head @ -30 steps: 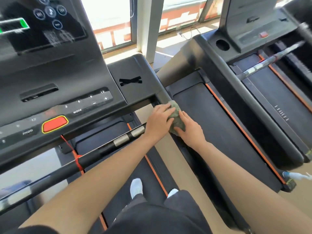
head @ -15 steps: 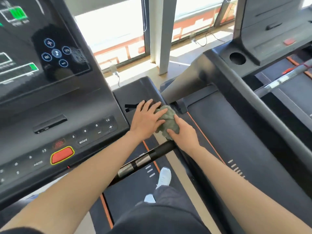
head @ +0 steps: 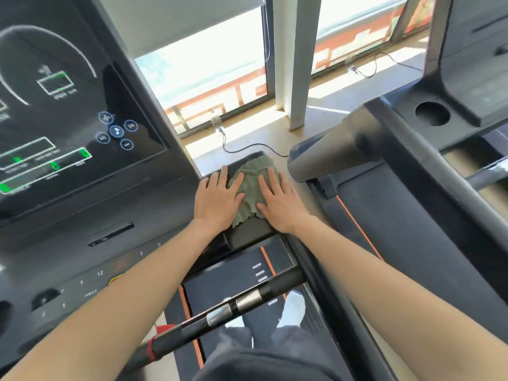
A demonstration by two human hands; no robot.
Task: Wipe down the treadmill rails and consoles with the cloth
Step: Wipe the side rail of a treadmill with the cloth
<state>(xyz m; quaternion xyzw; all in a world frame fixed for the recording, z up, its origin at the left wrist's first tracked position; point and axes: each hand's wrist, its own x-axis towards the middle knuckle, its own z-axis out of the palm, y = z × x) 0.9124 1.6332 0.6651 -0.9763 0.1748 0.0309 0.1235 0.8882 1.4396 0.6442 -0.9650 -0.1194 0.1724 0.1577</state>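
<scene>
Hands first: the left hand (head: 217, 200) and right hand (head: 280, 207) are both laid flat with the fingers straight and spread. Neither is curled round anything, they're just pressing down. Between and under them is the cloth (head: 254, 185), a crumpled green one. The right palm covers its right side, and the left hand has only a couple of fingers over its left edge. The cloth sits on the black side shelf (head: 247, 232) at the right end of the console (head: 68, 105), whose lit screen fills the left of the view (pretty blurry, so I can't read the labels).

Stuff crowding the spot: the black handlebar (head: 228, 306) with silver grip plates runs diagonally under both forearms. Below that are the belt (head: 233, 276) with its orange trim and a white shoe (head: 294, 309). Just to the right of the cloth, the grey upright (head: 330, 158) of the neighbouring treadmill comes in close, with a round cup holder (head: 432, 113) further up. A thin cable (head: 247, 147) loops across the floor just past the shelf, in front of the window.
</scene>
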